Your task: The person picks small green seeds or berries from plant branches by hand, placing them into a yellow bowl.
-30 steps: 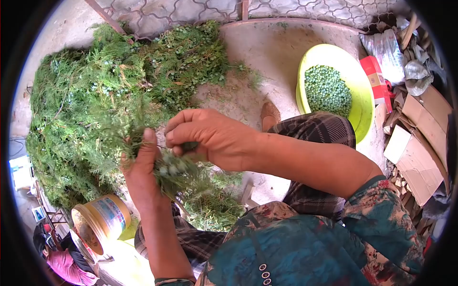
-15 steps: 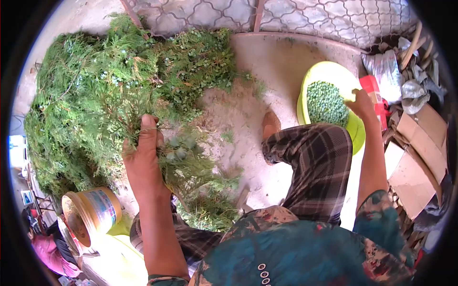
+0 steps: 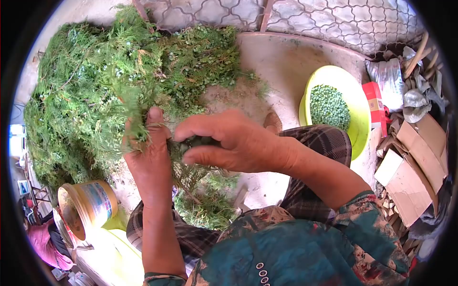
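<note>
My left hand point(image 3: 150, 162) is closed round a leafy green sprig point(image 3: 131, 105), with foliage showing above and below the fist. Beside it, my right hand point(image 3: 229, 140) curls its thumb and fingers round green cones on the same sprig, close to the left thumb. A large heap of green branches point(image 3: 90, 95) lies behind and to the left of the hands. To the right, a yellow-green basin point(image 3: 361, 102) holds a mass of small green cones point(image 3: 329, 107).
An orange-yellow bucket point(image 3: 102, 202) lies tipped at lower left, near a person in pink point(image 3: 45, 243). Flattened cardboard point(image 3: 415, 186), a red box point(image 3: 376, 105) and sticks line the right side. A metal lattice point(image 3: 324, 21) stands at the back.
My right hand has moved left from the basin to the sprig, and its fingers have closed round cones there. My left hand still holds the sprig in nearly the same place.
</note>
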Demonstrator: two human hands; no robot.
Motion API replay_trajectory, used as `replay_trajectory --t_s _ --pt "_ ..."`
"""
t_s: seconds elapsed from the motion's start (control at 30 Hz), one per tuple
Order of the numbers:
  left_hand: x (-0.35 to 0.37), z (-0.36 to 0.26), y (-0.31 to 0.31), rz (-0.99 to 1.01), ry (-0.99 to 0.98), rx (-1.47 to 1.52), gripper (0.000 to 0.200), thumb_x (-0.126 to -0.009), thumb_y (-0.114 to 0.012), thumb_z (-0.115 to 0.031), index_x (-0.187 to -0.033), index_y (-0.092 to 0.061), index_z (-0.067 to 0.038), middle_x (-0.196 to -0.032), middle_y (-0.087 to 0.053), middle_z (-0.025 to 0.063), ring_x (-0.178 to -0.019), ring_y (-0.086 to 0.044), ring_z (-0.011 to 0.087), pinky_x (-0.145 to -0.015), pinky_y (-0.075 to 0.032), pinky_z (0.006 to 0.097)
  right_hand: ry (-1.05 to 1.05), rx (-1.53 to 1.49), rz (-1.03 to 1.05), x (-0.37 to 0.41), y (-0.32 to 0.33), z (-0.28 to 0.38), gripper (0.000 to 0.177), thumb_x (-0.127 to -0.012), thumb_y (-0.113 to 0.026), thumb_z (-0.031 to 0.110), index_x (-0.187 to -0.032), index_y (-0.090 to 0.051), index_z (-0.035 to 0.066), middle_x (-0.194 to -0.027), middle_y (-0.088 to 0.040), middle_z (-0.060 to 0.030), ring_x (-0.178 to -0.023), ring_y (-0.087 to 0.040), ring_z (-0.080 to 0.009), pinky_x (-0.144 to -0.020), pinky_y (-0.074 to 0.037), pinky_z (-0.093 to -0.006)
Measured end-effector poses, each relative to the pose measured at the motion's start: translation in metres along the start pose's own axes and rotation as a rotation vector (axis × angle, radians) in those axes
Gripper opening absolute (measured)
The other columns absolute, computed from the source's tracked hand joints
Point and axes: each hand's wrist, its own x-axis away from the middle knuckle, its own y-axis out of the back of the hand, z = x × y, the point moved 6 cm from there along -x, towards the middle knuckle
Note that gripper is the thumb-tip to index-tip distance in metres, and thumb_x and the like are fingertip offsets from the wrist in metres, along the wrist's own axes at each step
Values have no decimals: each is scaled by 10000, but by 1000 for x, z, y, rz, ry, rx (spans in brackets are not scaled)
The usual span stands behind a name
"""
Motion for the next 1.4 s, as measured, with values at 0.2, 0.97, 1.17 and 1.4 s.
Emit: replay_trajectory --t_s 0.2,0.97,1.17,1.4 --pt "7 -8 -2 48 -87 -109 226 -891 -573 -100 -1108 -545 -42 -790 -545 -19 -650 -437 47 -542 -361 198 108 114 -180 -1 16 0 170 -792 -624 119 -920 -544 41 -784 -573 -154 -719 -573 -354 -622 -461 -381" --pt "0 9 12 13 54 -103 255 -862 -636 -199 -1040 -567 -29 -775 -583 -23 -545 -403 21 -453 -296 170 -532 -892 -208 17 30 -35 142 -838 -621 133 -934 -549 58 -750 -558 -22 -607 -541 -96 -528 -465 -265" --pt "2 6 3 57 44 -72 268 -866 -631 -196 -1057 -562 -20 -676 -528 -38 -537 -401 18 -450 -290 170 52 28 -261 4 4 -8 196 -772 -625 135 -916 -561 20 -763 -571 -144 -645 -566 -275 -626 -458 -398" --pt "-27 28 22 205 385 646 249 -943 -473 -223 -1070 -489 -9 -540 -356 -42 -442 -323 61 -397 -275 215 -164 -1241 -309 6 76 -36 152 -900 -482 168 -897 -548 31 -761 -550 -23 -516 -465 -88 -416 -381 -211"
